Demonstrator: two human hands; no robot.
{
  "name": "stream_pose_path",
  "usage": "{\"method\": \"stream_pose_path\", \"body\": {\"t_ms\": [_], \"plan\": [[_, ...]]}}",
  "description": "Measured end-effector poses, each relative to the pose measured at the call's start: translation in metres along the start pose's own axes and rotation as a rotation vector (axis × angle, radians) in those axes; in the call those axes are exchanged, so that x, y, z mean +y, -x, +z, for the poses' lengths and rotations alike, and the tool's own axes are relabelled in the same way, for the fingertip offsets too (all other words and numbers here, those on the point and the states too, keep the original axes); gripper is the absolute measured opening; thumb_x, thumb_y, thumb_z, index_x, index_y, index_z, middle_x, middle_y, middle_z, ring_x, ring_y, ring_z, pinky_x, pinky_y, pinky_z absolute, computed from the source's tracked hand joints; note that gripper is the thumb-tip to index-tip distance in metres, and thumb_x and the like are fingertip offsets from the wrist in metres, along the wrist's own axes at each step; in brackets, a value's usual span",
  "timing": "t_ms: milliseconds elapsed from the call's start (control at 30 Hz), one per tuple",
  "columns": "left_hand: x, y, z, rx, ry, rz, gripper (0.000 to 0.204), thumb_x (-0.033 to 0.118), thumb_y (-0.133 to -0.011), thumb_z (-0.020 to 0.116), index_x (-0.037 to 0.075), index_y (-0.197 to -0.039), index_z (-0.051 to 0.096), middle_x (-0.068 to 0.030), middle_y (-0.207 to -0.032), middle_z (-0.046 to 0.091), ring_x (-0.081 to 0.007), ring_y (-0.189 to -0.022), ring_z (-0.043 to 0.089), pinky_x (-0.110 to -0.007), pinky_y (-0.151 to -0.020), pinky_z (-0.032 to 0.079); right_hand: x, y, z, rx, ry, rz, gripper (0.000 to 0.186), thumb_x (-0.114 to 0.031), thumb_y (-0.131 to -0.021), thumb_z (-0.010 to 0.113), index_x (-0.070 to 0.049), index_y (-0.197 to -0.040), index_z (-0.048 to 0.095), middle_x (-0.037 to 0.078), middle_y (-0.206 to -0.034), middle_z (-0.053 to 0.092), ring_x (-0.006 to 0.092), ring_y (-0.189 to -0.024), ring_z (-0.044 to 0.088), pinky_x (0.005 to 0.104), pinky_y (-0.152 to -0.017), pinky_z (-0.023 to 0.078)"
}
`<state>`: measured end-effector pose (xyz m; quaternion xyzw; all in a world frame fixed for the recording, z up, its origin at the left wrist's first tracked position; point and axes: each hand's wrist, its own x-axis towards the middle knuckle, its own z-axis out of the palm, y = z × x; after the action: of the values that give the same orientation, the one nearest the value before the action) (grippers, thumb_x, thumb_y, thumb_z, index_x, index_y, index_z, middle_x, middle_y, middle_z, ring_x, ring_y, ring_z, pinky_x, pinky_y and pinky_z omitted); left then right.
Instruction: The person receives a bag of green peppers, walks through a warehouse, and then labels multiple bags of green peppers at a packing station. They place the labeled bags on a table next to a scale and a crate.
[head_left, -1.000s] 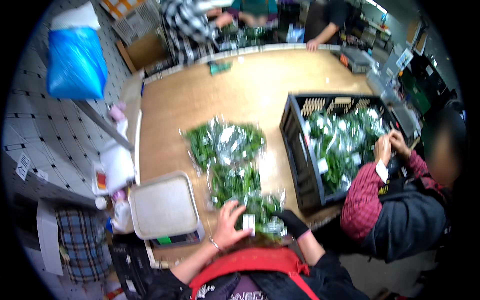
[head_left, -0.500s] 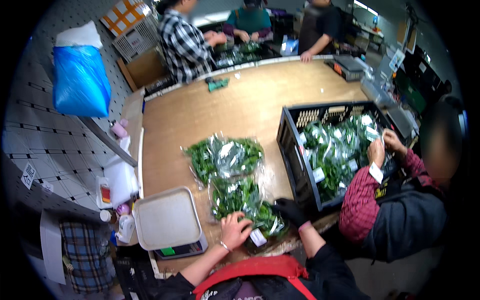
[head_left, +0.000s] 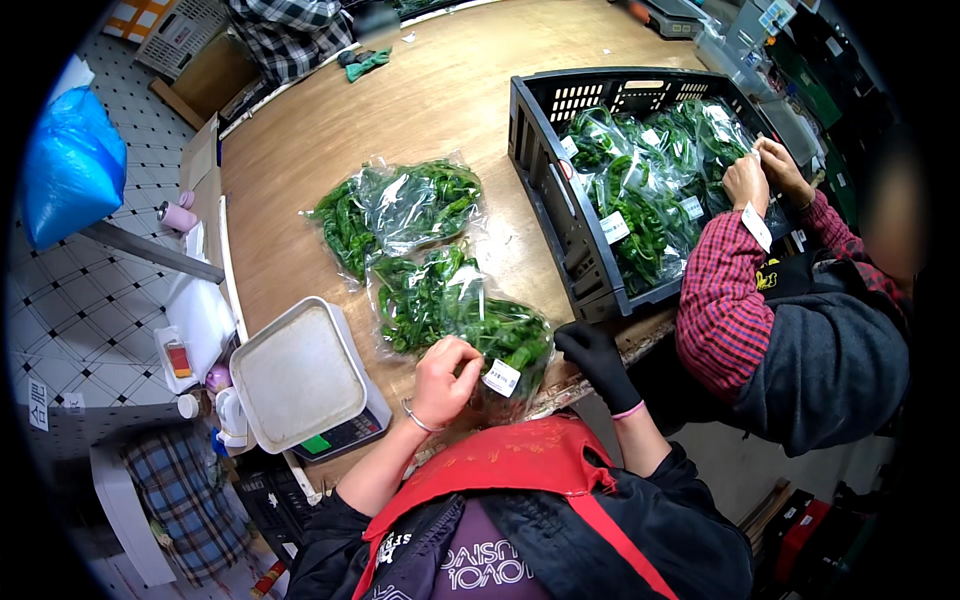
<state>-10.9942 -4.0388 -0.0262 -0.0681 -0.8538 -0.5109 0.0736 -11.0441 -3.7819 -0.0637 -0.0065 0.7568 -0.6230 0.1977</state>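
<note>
Three clear bags of leafy greens lie overlapping on the wooden table (head_left: 275, 250): a back one (head_left: 420, 200), a middle one (head_left: 410, 310) and a front one (head_left: 510, 340) with a white label (head_left: 500, 376). My bare left hand (head_left: 445, 385) is closed at the left edge of the front bag, fingers curled onto its plastic. My black-gloved right hand (head_left: 590, 365) has its fingers bent together at that bag's right corner, pinching the film. Beside my left forearm sits a scale with a pale tray (head_left: 297, 372).
A black crate (head_left: 545, 180) of bagged greens stands at the right, where a co-worker's hands (head_left: 745, 185) handle bags. Another person in a checked shirt (head_left: 285, 35) is at the far edge. A blue plastic sack (head_left: 78, 170) and a grey bar (head_left: 155, 250) are at the left.
My view has tilted, so the table appears higher. My left hand's fingers, spread earlier, are now curled. My right hand remains at the front bag's corner.
</note>
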Motion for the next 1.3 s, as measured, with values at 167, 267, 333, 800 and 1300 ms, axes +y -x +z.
{"method": "stream_pose_path", "body": {"t_ms": [167,267,333,800,1300], "plan": [[-0.001,0.012,-0.009,0.012,0.390,-0.471,0.008,0.008,-0.086,0.062,0.000,-0.084,0.061,0.0001,-0.074,0.057,-0.0067,-0.066,0.052,-0.023,-0.060,0.043,-0.005,-0.009,0.008,-0.078,0.103,0.009,0.056,-0.030,-0.077,0.073,0.002,-0.119,0.054,0.016,-0.114,0.058,0.0225,-0.105,0.058,0.0330,-0.088,0.046],[-0.002,0.036,-0.006,0.000,0.604,-0.641,0.007,0.008,-0.089,0.060,0.001,-0.090,0.060,0.0009,-0.076,0.057,-0.0041,-0.066,0.051,-0.019,-0.060,0.042,-0.014,-0.008,0.019,-0.170,0.152,0.013,0.084,-0.034,-0.071,0.078,0.002,-0.135,0.037,0.021,-0.126,0.052,0.0281,-0.117,0.051,0.0341,-0.096,0.041],[-0.006,0.058,-0.001,0.021,0.719,-0.710,0.007,0.007,-0.089,0.059,0.000,-0.091,0.059,-0.0006,-0.076,0.059,-0.0065,-0.068,0.054,-0.021,-0.062,0.045,-0.008,-0.009,0.027,-0.218,0.187,-0.048,0.080,-0.027,-0.073,0.076,0.002,-0.136,0.036,0.019,-0.128,0.051,0.0256,-0.119,0.050,0.0334,-0.099,0.039],[-0.030,0.079,-0.012,-0.066,0.740,-0.691,0.007,0.006,-0.088,0.060,0.001,-0.092,0.058,-0.0021,-0.081,0.059,-0.0089,-0.072,0.057,-0.024,-0.066,0.049,-0.003,-0.032,0.035,-0.493,-0.160,0.073,0.054,-0.017,-0.073,0.074,0.003,-0.118,0.053,0.009,-0.102,0.063,0.0126,-0.089,0.059,0.0270,-0.078,0.047],[0.028,0.013,-0.019,0.034,-0.125,-0.062,0.028,0.010,-0.075,0.070,0.000,-0.101,0.064,-0.0095,-0.084,0.056,-0.0193,-0.074,0.055,-0.029,-0.064,0.045,-0.080,-0.090,0.035,-0.900,0.322,-0.025,0.054,-0.015,-0.069,0.072,0.003,-0.117,0.056,0.009,-0.094,0.066,0.0138,-0.081,0.060,0.0278,-0.075,0.048]]}}
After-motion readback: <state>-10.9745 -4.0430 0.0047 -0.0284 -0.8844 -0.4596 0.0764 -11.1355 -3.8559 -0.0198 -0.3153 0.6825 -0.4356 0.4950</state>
